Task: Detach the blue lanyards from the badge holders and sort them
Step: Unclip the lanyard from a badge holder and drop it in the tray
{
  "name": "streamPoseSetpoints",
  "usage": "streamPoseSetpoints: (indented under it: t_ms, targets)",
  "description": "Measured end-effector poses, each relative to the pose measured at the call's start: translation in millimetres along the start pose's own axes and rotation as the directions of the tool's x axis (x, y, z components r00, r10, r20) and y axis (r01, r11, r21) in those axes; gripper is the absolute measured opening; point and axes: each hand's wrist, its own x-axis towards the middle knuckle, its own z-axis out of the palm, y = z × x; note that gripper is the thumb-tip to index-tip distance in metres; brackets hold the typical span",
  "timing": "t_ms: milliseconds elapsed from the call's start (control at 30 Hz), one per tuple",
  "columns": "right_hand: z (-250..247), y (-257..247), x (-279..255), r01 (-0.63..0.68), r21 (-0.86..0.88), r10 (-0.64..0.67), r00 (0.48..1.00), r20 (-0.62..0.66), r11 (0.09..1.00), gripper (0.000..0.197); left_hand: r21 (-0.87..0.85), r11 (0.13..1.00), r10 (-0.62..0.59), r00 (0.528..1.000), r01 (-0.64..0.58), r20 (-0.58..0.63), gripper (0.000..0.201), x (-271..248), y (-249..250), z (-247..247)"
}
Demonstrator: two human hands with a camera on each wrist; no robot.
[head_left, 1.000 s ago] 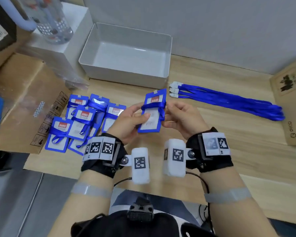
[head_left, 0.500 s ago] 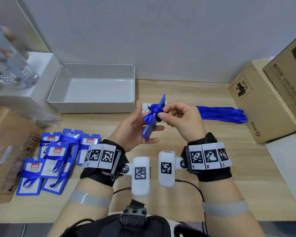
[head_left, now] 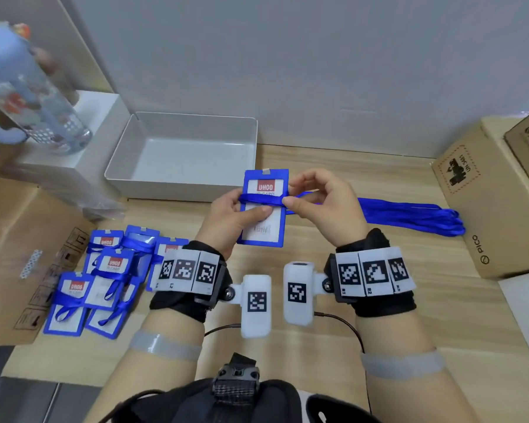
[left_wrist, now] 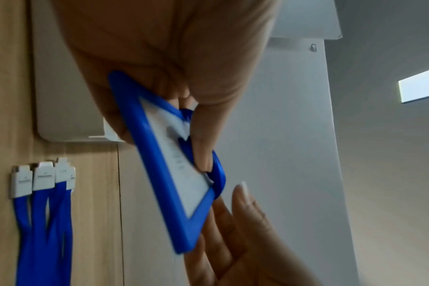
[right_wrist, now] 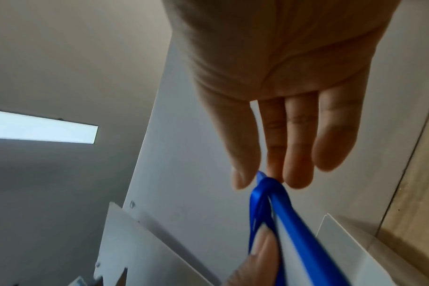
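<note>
— What has changed since a moment ago?

— Half a second ago the badge holder (head_left: pixel 264 206) was turned edge-on to me. Now I hold it flat, so its front faces me, with the red label at the top.

— What are your hands doing?

— My left hand (head_left: pixel 231 219) grips the holder. My thumb lies across its front and my fingers are curled behind it. My right hand (head_left: pixel 324 206) pinches the blue lanyard (head_left: pixel 261 200) at the holder's right edge, between thumb and first finger. My other fingers are loosely bent. The lanyard is wrapped across the holder like a belt.

— Where is the holder?

— Up in the air above the wooden table (head_left: pixel 364 270), just in front of the grey tray (head_left: pixel 180 187).

— What else is around?

— A bunch of loose lanyards (head_left: pixel 409 216) lies on the table behind my right hand. A pile of wrapped badge holders (head_left: pixel 104 279) lies to my left. Cardboard boxes (head_left: pixel 483 193) stand at the right. A clear bottle (head_left: pixel 34 96) stands on a white box at the far left.
</note>
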Motion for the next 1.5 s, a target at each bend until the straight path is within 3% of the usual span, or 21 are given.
streamPoseSetpoints:
  t_ms: [100,233,333,500,567,700,767,833,933,1000,1067,1133,1200,1267,1333,1400,1500]
  targets:
    - [0.8,0.7,0.7,0.051,-0.123,-0.048,0.998,0.028,0.991,0.029,0.078,0.997,0.013,0.998,-0.008,-0.06,0.037,-0.7,-1.1,-1.2]
    - [3.7,-1.4,-0.5,0.12,-0.36,-0.098,0.992,0.079,0.925,0.011,0.149,0.987,0.076,0.986,-0.054,-0.147,0.027,-4.7,0.4,1.9]
    - [3.4,-3.6,-2.5,0.158,-0.486,-0.1,0.985,0.143,0.86,0.008,0.411,0.903,0.204,0.968,-0.127,-0.148,0.022,-7.9,1.1,1.9]
    - [3.8,-4.0,-6.5,0.069,-0.39,-0.031,0.994,0.102,0.918,0.023,0.646,0.749,0.318,0.935,-0.146,-0.158,0.038,-9.6,7.0,3.5]
    - [4.1,-4.5,-9.6,0.051,-0.361,-0.024,0.997,0.078,0.931,0.026,0.686,0.712,0.346,0.925,-0.148,-0.159,0.034,-9.8,9.1,4.8]
    - [2.2,-6.8,-14.4,0.095,-0.356,-0.083,0.995,0.049,0.93,0.027,0.681,0.712,0.35,0.928,-0.172,-0.131,0.028,-8.7,11.9,7.6]
    - [-2.7,-5.3,-14.8,0.07,-0.226,-0.083,0.995,-0.047,0.972,0.028,0.573,0.792,0.317,0.944,-0.208,-0.095,0.024,-7.9,12.1,7.7]
    - [-12.6,-3.3,-13.0,0.034,0.033,-0.027,0.981,-0.19,0.999,0.027,0.435,0.869,0.268,0.963,-0.236,-0.013,0.019,-6.9,13.0,4.8]
    - [-29.8,-5.9,-8.7,0.061,0.298,0.042,0.944,-0.326,0.953,0.02,0.554,0.797,0.191,0.97,-0.243,0.151,0.028,-4.3,11.1,-1.4]
    - [-37.6,-9.9,-8.4,0.087,0.476,0.099,0.931,-0.352,0.875,0.016,0.652,0.725,0.187,0.974,-0.224,0.127,0.036,-2.5,8.2,-5.9]
    - [-42.4,-11.4,-9.8,0.12,0.572,0.123,0.922,-0.367,0.811,0.014,0.62,0.759,0.213,0.976,-0.198,0.05,0.032,-1.2,3.7,-13.6]
    - [-45.0,-8.8,-10.4,0.104,0.584,0.156,0.913,-0.377,0.805,0.015,0.535,0.824,0.236,0.971,-0.186,-0.025,0.021,-3.7,1.6,-19.8]
    - [-45.9,-1.2,-9.2,-0.004,0.477,0.197,0.913,-0.356,0.879,0.018,0.471,0.86,0.253,0.966,-0.198,-0.056,0.02,-7.5,0.1,-22.8]
    - [-43.5,8.5,-7.6,-0.162,0.248,0.228,0.938,-0.263,0.955,0.021,0.449,0.863,0.275,0.961,-0.231,-0.033,0.027,-10.1,0.3,-21.7]
    - [-37.5,17.2,-8.2,-0.251,0.007,0.25,0.958,-0.141,0.968,0.021,0.446,0.852,0.294,0.956,-0.274,0.027,0.035,-10.6,0.5,-18.4]
    - [-30.9,20.5,-10.2,-0.263,-0.196,0.244,0.963,-0.115,0.945,0.016,0.439,0.845,0.304,0.95,-0.305,0.076,0.042,-10.5,1.0,-12.3]
    - [-23.5,14.7,-11.6,-0.172,-0.277,0.145,0.983,-0.116,0.945,0.021,0.424,0.832,0.313,0.933,-0.359,0.175,0.048,-12.9,3.9,0.5]
